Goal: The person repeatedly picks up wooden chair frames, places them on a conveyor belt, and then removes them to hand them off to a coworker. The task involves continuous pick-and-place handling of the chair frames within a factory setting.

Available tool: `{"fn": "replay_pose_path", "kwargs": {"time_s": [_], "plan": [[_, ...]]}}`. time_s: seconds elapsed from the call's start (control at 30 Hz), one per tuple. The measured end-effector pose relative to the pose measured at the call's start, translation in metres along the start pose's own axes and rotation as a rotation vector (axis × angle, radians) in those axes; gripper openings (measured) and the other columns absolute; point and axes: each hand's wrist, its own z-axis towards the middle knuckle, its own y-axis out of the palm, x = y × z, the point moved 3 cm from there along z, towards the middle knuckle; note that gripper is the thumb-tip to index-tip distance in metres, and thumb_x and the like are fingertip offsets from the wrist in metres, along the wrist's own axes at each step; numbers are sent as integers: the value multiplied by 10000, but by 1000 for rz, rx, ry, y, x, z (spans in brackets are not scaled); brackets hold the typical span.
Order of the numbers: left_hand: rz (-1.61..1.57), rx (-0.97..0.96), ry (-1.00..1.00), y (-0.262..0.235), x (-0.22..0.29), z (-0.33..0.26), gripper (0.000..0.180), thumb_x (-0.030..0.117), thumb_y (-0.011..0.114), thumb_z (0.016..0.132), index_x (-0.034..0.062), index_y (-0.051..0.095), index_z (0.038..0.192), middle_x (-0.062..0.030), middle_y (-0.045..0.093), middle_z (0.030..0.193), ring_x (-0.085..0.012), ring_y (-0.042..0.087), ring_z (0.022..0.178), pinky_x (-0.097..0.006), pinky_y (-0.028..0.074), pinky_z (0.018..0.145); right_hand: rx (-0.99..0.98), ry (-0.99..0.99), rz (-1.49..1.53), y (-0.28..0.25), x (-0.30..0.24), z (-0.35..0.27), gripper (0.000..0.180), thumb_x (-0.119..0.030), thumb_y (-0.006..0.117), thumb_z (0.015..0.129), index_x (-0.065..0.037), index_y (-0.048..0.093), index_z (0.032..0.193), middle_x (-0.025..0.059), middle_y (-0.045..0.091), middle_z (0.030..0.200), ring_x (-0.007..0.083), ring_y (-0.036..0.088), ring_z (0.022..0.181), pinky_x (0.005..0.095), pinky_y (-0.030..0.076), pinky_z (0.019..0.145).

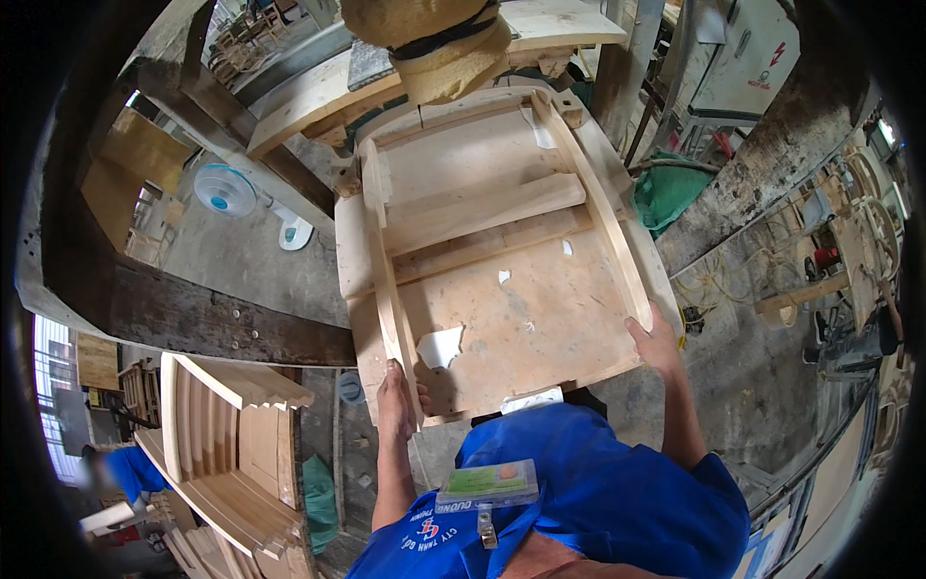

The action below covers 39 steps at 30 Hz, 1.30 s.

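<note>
A pale wooden chair-like frame (482, 212) lies on a broad wooden board (531, 318) in front of me. Two long side rails run away from me, joined by cross slats toward the far half. My left hand (396, 400) is closed around the near end of the left rail (386, 304). On the other side, my right hand (658, 340) grips the near end of the right rail (610, 232), thumb on top. Torn white patches (441, 347) show on the board between the rails. The undersides of both grips are hidden.
A yellow foam-wrapped post (449, 63) with a black band overhangs the board's far end. Dark beams (231, 323) flank the board. Stacked curved wooden parts (227, 454) and a standing fan (227, 191) are at left. A green cloth bag (667, 193) hangs at right.
</note>
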Motion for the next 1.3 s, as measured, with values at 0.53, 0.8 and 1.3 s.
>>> {"fn": "replay_pose_path", "kwargs": {"time_s": [0.53, 0.8, 1.3], "plan": [[24, 3, 38, 4, -14, 8, 646, 657, 449, 1040, 26, 576, 1098, -107, 628, 749, -194, 629, 578, -333, 521, 511, 48, -135, -79, 13, 21, 7, 519, -284, 689, 939, -78, 546, 1393, 253, 709, 1178, 429, 671, 1143, 474, 515, 968], [100, -1, 39, 5, -16, 7, 665, 683, 434, 1032, 39, 561, 1132, -107, 629, 769, -199, 628, 574, -334, 511, 498, 37, -45, -14, 19, 37, 12, 512, -267, 689, 941, -55, 538, 1382, 263, 705, 1168, 441, 667, 1134, 478, 517, 962], [82, 13, 20, 10, -12, 5, 711, 702, 423, 1025, 15, 557, 1151, -125, 636, 782, -218, 632, 586, -357, 529, 507, 13, -101, -33, 12, 30, 11, 517, -290, 685, 937, -58, 516, 1367, 286, 702, 1128, 471, 664, 1098, 515, 518, 928]]}}
